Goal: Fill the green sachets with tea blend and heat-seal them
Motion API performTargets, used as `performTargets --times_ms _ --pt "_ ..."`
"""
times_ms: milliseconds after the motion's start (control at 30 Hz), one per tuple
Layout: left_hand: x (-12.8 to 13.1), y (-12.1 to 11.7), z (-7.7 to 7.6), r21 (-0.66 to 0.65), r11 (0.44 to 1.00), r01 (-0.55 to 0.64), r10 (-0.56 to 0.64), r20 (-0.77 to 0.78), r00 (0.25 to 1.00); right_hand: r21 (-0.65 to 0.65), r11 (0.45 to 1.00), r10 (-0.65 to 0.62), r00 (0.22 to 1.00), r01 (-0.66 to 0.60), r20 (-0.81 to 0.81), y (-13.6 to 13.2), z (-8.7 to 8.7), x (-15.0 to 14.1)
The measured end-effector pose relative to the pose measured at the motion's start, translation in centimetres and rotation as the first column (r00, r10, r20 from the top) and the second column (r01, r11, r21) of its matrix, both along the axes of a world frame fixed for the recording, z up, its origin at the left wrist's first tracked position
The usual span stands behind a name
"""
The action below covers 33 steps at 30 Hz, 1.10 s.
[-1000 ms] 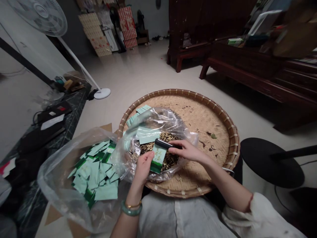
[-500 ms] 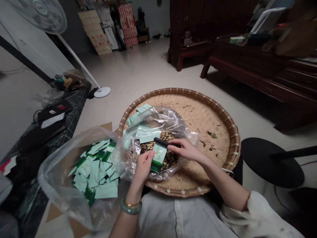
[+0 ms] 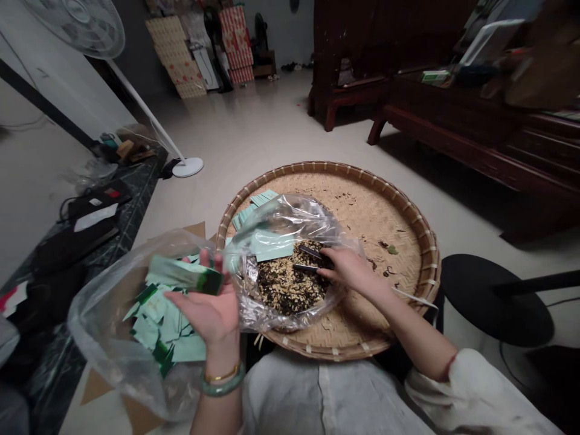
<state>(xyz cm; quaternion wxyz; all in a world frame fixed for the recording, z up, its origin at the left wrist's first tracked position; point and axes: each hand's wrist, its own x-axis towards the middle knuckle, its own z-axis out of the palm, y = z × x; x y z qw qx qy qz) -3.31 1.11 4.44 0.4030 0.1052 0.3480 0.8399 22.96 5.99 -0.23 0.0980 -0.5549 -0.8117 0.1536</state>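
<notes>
My left hand point(image 3: 215, 311) is palm up over the plastic bag of packets, its thumb and fingers spread. A blurred pale-green packet point(image 3: 179, 275) with a dark-green end lies across or just above these fingers; whether it still touches them is unclear. My right hand point(image 3: 348, 269) grips a slim black two-armed clamp point(image 3: 308, 267), its arms apart. The clamp is above a mix of dark and pale dried flakes point(image 3: 285, 287) in a clear plastic bag point(image 3: 301, 211). A pale-green sheet or packet point(image 3: 272, 246) lies at the flakes' far edge.
The clear bag sits in a round woven bamboo tray point(image 3: 376, 226) with scattered dark bits. Left of it, another plastic bag point(image 3: 106, 326) holds several green packets point(image 3: 156, 314). A fan base point(image 3: 188, 167), a black round base point(image 3: 496, 296) and dark wooden furniture point(image 3: 471, 133) stand around.
My left hand has moved left with the packet, from above the flakes to above the packet bag, and turned palm up. The clamp has come off the packet and its arms have parted.
</notes>
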Motion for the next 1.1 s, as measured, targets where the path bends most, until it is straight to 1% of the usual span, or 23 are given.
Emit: performTargets --times_ms 33,67,100,167,267,333,367,433,500,600,667,700,733,800,833,867,900,933,967,1000,1033,1067,1100 --pt "-0.2 0.2 0.5 0.018 1.000 0.003 -0.003 0.020 1.000 0.036 0.999 0.008 1.000 -0.008 0.011 0.0 0.0 -0.6" --pt "-0.2 0.3 0.8 0.003 1.000 -0.002 0.002 0.008 1.000 0.062 0.998 0.023 1.000 -0.023 0.003 0.0 0.1 -1.3" --pt "0.0 0.3 0.8 -0.003 0.999 0.051 -0.051 -0.030 0.998 0.083 0.996 0.041 0.999 -0.039 -0.015 0.0 0.2 -2.3" --pt "0.5 0.2 0.0 -0.027 0.989 0.147 -0.149 -0.106 0.983 0.108 0.987 0.125 0.990 -0.118 -0.061 0.4 0.4 -4.7" --pt "1.2 0.1 -1.8 -0.107 0.950 0.294 -0.310 -0.194 0.931 0.172 0.961 0.226 0.973 -0.215 -0.046 1.7 0.3 -8.6" --pt "1.3 0.4 -2.5 -0.179 0.916 0.359 -0.396 -0.266 0.879 0.132 0.957 0.267 0.962 -0.257 -0.063 2.9 0.1 -10.7" --pt "1.2 0.7 -2.7 -0.202 0.908 0.368 -0.414 -0.294 0.861 0.100 0.958 0.278 0.957 -0.270 -0.084 3.5 -0.1 -11.4" --pt "0.9 1.6 -2.4 -0.205 0.915 0.347 -0.399 -0.342 0.851 0.067 0.955 0.294 0.949 -0.288 -0.113 4.6 -0.5 -12.1" --pt "0.5 2.6 -1.8 -0.176 0.934 0.310 -0.355 -0.383 0.852 0.053 0.954 0.299 0.943 -0.295 -0.143 5.4 -0.8 -12.0" --pt "0.0 3.6 -1.0 -0.115 0.942 0.315 -0.333 -0.433 0.837 0.028 0.958 0.284 0.939 -0.284 -0.196 5.8 -0.8 -10.8" --pt "0.0 3.5 -0.8 -0.068 0.938 0.339 -0.330 -0.468 0.820 0.018 0.967 0.250 0.928 -0.255 -0.276 5.4 -0.6 -9.8" --pt "0.1 3.2 -1.0 -0.051 0.936 0.348 -0.327 -0.494 0.806 0.009 0.973 0.220 0.907 -0.233 -0.358 5.0 -0.4 -9.4" --pt "0.3 2.8 -1.2 -0.045 0.936 0.350 -0.321 -0.521 0.791 -0.014 0.978 0.177 0.866 -0.207 -0.468 4.5 -0.3 -8.9" --pt "1.1 1.7 -2.0 -0.058 0.951 0.303 -0.277 -0.596 0.754 -0.116 0.977 0.047 0.714 -0.177 -0.699 3.2 0.0 -8.2" --pt "1.5 1.2 -2.5 -0.087 0.960 0.266 -0.262 -0.618 0.741 -0.187 0.965 -0.031 0.628 -0.185 -0.778 2.4 0.1 -8.0" --pt "2.0 0.6 -3.0 -0.136 0.960 0.246 -0.276 -0.621 0.733 -0.256 0.944 -0.103 0.552 -0.208 -0.828 1.6 0.1 -7.9" --pt "2.6 0.1 -3.4 -0.196 0.949 0.246 -0.315 -0.610 0.727 -0.308 0.923 -0.164 0.489 -0.230 -0.857 0.8 0.1 -7.8" --pt "3.0 -0.3 -3.8 -0.256 0.934 0.251 -0.356 -0.586 0.728 -0.341 0.906 -0.207 0.440 -0.252 -0.874 0.0 0.1 -7.7" --pt "3.5 -0.7 -4.0 -0.325 0.908 0.266 -0.410 -0.556 0.723 -0.353 0.897 -0.229 0.404 -0.266 -0.886 -0.7 0.2 -7.7" --pt "3.8 -0.9 -4.1 -0.393 0.876 0.278 -0.462 -0.523 0.717 -0.343 0.902 -0.229 0.384 -0.262 -0.895 -1.3 0.3 -7.6" --pt "4.1 -1.1 -4.2 -0.450 0.847 0.284 -0.502 -0.497 0.708 -0.313 0.919 -0.207 0.384 -0.238 -0.900 -1.9 0.4 -7.6" --pt "4.3 -1.2 -4.1 -0.495 0.823 0.280 -0.528 -0.483 0.698 -0.259 0.946 -0.163 0.406 -0.195 -0.899 -2.3 0.6 -7.5" --pt "4.4 -1.3 -4.0 -0.526 0.809 0.264 -0.539 -0.483 0.690 -0.184 0.972 -0.102 0.450 -0.143 -0.887 -2.6 0.8 -7.3"
